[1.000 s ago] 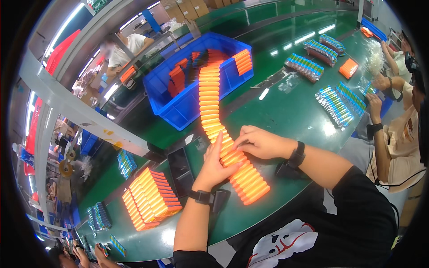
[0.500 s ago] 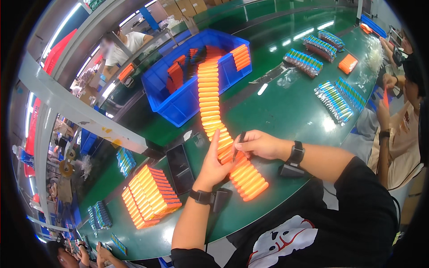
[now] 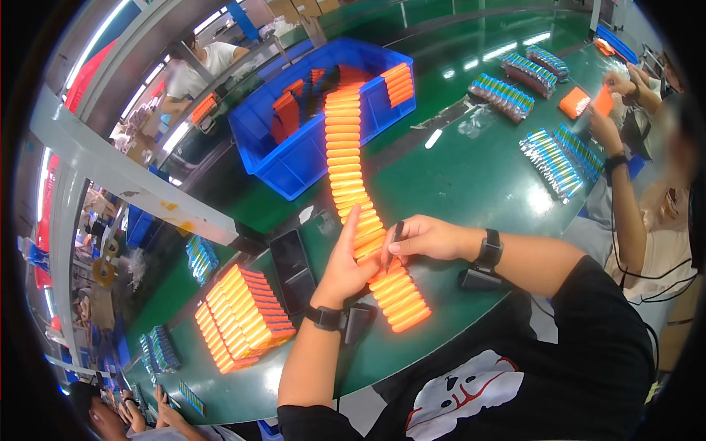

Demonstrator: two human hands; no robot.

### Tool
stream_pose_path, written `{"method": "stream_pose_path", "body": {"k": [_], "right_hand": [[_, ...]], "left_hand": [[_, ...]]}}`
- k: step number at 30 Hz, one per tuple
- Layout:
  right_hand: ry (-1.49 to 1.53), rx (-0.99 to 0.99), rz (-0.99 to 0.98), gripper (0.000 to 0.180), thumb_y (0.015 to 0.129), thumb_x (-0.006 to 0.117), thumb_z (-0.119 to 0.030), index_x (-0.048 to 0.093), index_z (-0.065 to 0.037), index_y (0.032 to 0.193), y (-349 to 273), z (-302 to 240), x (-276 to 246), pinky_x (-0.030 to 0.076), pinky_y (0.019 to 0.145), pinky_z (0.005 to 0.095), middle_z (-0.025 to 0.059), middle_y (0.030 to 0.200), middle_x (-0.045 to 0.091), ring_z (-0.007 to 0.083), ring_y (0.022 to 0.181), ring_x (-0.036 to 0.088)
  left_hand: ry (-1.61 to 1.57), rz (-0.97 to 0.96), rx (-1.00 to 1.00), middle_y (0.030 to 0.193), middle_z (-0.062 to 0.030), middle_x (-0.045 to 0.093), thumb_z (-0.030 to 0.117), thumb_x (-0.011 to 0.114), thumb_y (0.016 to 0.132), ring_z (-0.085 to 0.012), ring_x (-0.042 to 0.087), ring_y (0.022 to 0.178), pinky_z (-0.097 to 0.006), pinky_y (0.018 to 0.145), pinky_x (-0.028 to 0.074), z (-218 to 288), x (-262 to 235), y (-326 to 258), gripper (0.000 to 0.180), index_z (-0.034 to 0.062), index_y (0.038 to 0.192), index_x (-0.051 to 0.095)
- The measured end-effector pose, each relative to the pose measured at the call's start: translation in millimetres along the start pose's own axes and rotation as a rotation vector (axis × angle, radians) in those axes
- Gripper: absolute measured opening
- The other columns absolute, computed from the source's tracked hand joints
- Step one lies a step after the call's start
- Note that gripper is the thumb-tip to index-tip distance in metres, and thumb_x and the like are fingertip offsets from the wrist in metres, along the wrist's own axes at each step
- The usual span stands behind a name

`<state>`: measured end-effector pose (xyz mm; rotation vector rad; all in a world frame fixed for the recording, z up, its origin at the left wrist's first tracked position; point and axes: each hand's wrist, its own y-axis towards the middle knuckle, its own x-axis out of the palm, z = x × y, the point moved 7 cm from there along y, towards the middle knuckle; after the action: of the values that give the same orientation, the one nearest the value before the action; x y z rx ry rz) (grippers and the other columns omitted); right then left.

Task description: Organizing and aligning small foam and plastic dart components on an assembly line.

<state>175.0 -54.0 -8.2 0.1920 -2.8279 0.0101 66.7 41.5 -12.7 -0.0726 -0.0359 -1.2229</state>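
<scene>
A long strip of bright orange tubes (image 3: 343, 151), joined side by side, runs out of a blue bin (image 3: 294, 180) and down onto the green table. My left hand (image 3: 343, 266) grips the strip near its lower end, its index finger pointing up along the left edge. Pinched in my right hand (image 3: 430, 237) is a slim dark pen-like tool (image 3: 398, 231), its lower end close to the strip beside my left hand. My fingers hide part of the strip and the tool's tip. The strip's free end lies below my hands.
A block of stacked orange strips (image 3: 246, 316) stands left of a dark phone-like device (image 3: 292, 268). Bundles of blue-and-green wrapped cylinders (image 3: 503, 95) lie at the far right. A co-worker's hands (image 3: 609, 125) hold an orange piece there. A metal post (image 3: 147, 176) crosses the left side.
The strip's lower end has shifted slightly left, with my left hand still on it. My right hand keeps the dark tool. The co-worker's hands at right have moved forward over the table.
</scene>
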Motion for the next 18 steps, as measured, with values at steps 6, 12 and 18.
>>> {"method": "stream_pose_path", "body": {"k": [6,12,18], "right_hand": [[0.068,-0.004,0.018,0.02,0.103,0.059,-0.019,0.07,-0.003,0.107,1,2,-7,0.048,0.077,0.0264,0.0033,0.098,0.068,0.0093,0.08,0.056],[0.147,-0.008,0.242,0.023,0.103,0.059,-0.023,0.069,-0.004,0.107,-4,-12,-23,0.042,0.068,0.0247,-0.0006,0.079,0.061,0.0084,0.073,0.054],[0.323,0.0,0.201,0.023,0.103,0.059,-0.024,0.069,-0.003,0.106,-13,-15,-6,0.041,0.063,0.0236,-0.0009,0.076,0.06,0.0074,0.071,0.055]], "left_hand": [[-0.026,0.115,0.116,0.159,-0.0133,0.036,-0.015,0.049,0.084,-0.0172,0.053,0.129,-0.03,0.1,0.048,5,-7,5,0.086,0.0058,0.162,0.021],[-0.182,0.132,0.123,0.161,-0.0116,0.034,-0.005,0.042,0.093,-0.0174,0.038,0.144,-0.03,0.114,0.033,4,-8,1,0.069,0.0023,0.16,0.026],[-0.377,0.31,0.167,0.157,-0.0152,0.04,0.009,0.036,0.1,-0.0248,0.042,0.142,-0.04,0.117,0.034,7,6,-3,0.06,0.0002,0.158,0.029]]}}
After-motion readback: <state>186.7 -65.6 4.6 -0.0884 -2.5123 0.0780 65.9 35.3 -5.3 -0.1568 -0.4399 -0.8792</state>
